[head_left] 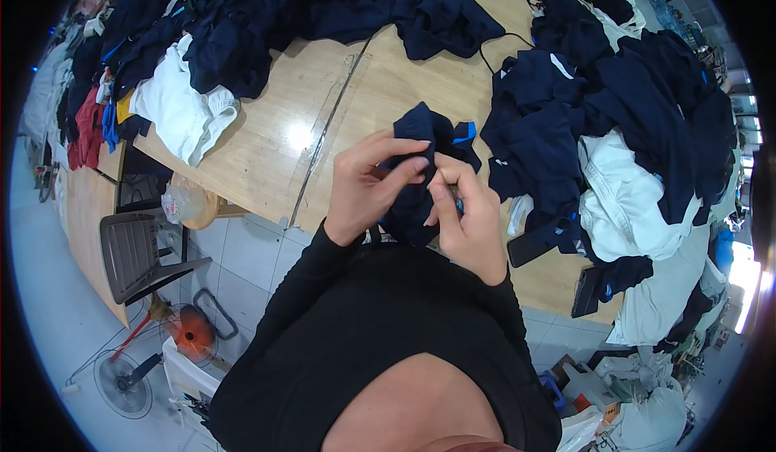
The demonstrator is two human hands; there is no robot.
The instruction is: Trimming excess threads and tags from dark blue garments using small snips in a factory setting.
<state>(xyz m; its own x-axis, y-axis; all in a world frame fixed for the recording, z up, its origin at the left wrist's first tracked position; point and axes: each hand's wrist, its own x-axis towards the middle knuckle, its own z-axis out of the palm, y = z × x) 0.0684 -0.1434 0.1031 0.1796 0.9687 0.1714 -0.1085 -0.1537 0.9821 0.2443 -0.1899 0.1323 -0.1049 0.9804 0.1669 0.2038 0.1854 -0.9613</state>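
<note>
A navy garment (pixel 420 121) with a bright blue trim patch hangs over the table's near edge, bunched between my two hands. My left hand (pixel 373 176) pinches its cloth between thumb and fingers from the left side. Close against it, my right hand (pixel 465 210) is closed at the cloth's right side, thumb against the curled index finger. Whether a small tool or thread is in the right fingers cannot be made out. The garment's lower part drops down in front of my body, partly hidden by the hands.
The wooden table (pixel 267 137) has a dark seam. Navy garments (pixel 323 8) pile at the back; white cloth (pixel 182 100) lies left. At right are more navy garments (pixel 537 121), white clothing (pixel 630 197) and a dark phone (pixel 532 248). A chair (pixel 133 254) and fan (pixel 123 383) stand left.
</note>
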